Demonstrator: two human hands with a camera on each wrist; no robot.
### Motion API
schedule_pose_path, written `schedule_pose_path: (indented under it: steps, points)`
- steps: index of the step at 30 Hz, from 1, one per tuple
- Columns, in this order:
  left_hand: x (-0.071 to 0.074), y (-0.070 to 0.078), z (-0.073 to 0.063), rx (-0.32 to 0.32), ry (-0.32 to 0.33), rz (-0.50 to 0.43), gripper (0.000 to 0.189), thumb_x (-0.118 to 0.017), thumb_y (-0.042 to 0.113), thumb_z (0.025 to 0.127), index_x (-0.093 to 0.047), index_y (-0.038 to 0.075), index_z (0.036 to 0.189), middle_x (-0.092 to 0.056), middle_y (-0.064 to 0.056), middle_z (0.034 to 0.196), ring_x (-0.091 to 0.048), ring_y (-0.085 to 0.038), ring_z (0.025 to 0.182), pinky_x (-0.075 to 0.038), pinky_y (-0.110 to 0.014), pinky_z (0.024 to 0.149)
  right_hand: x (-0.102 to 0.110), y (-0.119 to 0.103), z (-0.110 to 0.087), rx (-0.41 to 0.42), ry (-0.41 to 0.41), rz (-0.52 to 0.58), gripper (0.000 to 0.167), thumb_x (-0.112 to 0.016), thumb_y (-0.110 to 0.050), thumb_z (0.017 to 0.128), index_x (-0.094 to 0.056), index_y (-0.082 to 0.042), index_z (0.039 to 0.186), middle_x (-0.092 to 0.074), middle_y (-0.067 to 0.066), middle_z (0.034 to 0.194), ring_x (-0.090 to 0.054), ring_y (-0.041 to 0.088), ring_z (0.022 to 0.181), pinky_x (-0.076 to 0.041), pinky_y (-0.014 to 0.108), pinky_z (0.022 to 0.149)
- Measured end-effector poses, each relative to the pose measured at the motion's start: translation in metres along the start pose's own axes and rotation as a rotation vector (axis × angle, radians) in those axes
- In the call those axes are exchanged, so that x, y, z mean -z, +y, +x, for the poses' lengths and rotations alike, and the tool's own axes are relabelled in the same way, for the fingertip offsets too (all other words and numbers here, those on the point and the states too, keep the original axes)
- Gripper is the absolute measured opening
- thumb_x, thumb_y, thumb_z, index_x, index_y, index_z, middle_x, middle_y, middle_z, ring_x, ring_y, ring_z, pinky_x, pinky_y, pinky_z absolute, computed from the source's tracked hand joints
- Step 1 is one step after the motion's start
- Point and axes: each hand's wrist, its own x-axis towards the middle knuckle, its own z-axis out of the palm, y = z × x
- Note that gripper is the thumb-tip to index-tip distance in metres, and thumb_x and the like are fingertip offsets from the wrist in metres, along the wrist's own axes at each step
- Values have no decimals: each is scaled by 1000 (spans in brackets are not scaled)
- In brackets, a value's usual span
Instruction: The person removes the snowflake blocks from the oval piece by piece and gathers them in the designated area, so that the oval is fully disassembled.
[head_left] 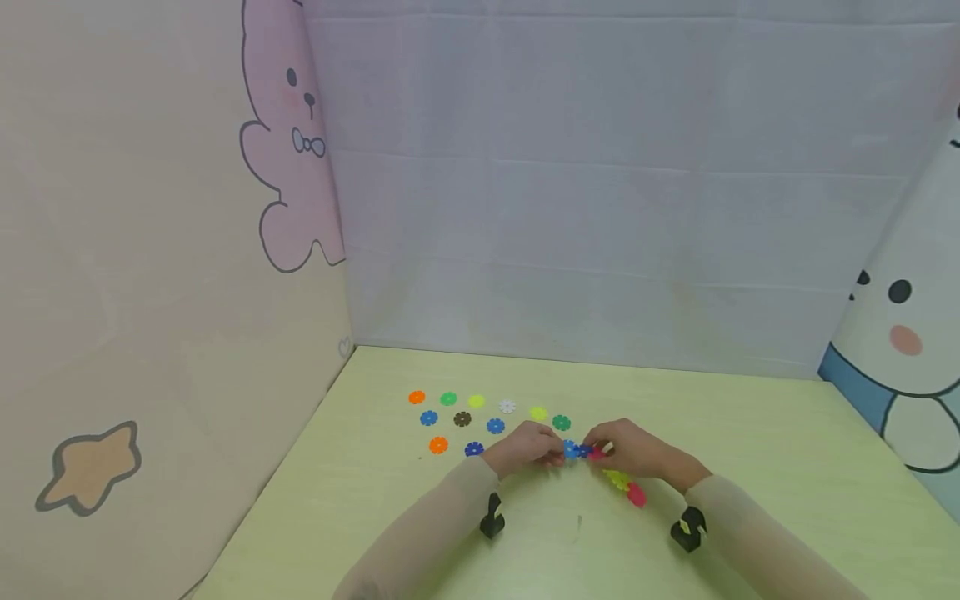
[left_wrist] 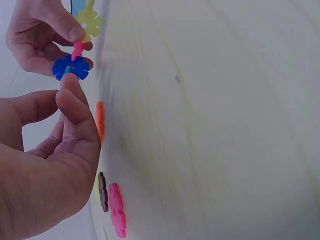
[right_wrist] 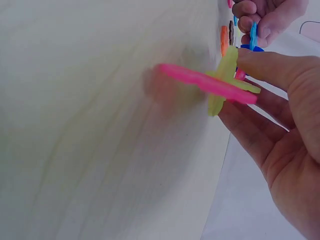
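My left hand [head_left: 531,446] pinches a light blue notched plastic disc [right_wrist: 253,34] between thumb and fingers. That disc meets a dark blue notched disc [left_wrist: 80,69] at its slots. Holding the other end of the joined chain is my right hand [head_left: 637,450], its thumb and fingers around a pink disc [head_left: 596,453] and the edge of a yellow disc [left_wrist: 92,26]. Past the yellow piece, another pink disc [right_wrist: 187,76] sticks out crosswise at the chain's free end, over the table. Fingers partly hide the inner pink disc.
Loose notched discs lie in rough rows on the pale table [head_left: 337,500], left of and beyond the hands, among them an orange disc [head_left: 438,445], a brown disc [head_left: 462,419] and a white disc [head_left: 507,407]. A fabric wall [head_left: 585,208] stands behind.
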Motion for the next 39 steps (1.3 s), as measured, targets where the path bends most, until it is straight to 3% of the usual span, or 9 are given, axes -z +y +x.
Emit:
schedule_pose_path:
  steps: [13,20,39]
  points:
    - [-3,7,0,1,16,128,15,-65,17,90,-71,5,94,-65,-3,74,-57,-12,62,-47,-22,60,0,-3,1,42,11,-15,19,-70,-12,86,-67,-16,104,-64,-11,97,-60,11,88,-52,25,75]
    - [-1,6,2,-2,16,79,14,-65,15,89,-69,3,95,-64,-3,79,-57,-13,67,-47,-23,63,2,-8,3,56,20,-30,17,-71,-12,85,-68,-15,102,-65,-10,96,-61,12,88,-53,28,74]
    - [-6,13,0,22,131,143,7,-66,9,87,-68,2,88,-61,-2,78,-55,-13,68,-48,-25,64,4,-13,7,67,11,-73,19,-72,-11,84,-68,-13,102,-66,-8,96,-61,12,87,-52,29,76]
